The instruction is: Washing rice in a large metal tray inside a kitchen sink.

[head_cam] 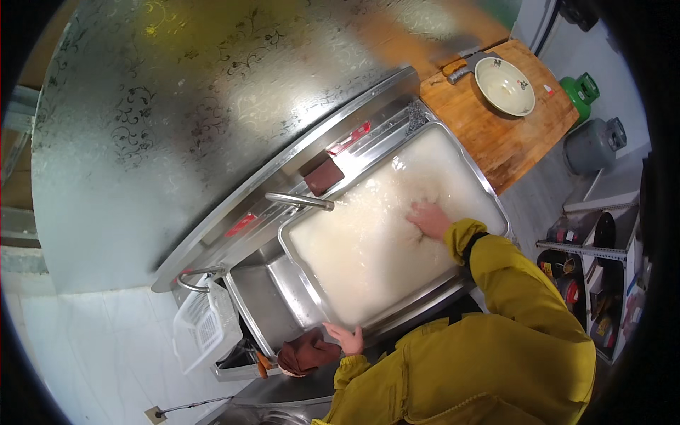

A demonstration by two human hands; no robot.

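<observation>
A large rectangular metal tray rests over the sink and is full of cloudy, off-white liquid. My right hand is dipped into this liquid in the right half of the tray. Its fingertips are hidden below the surface, so what they touch cannot be seen. At the tray's near left corner is my left hand, thumb apart from the fingers and nothing in it. Whether it touches the rim is unclear. Beside it a brown cloth hangs over the sink's front edge. A curved faucet reaches over the tray's back rim.
Left of the tray lies a bare sink basin, with a white plastic basket and second faucet beyond. A brown sponge-like block sits on the back ledge. Rightward, a wooden board holds a bowl and cleaver.
</observation>
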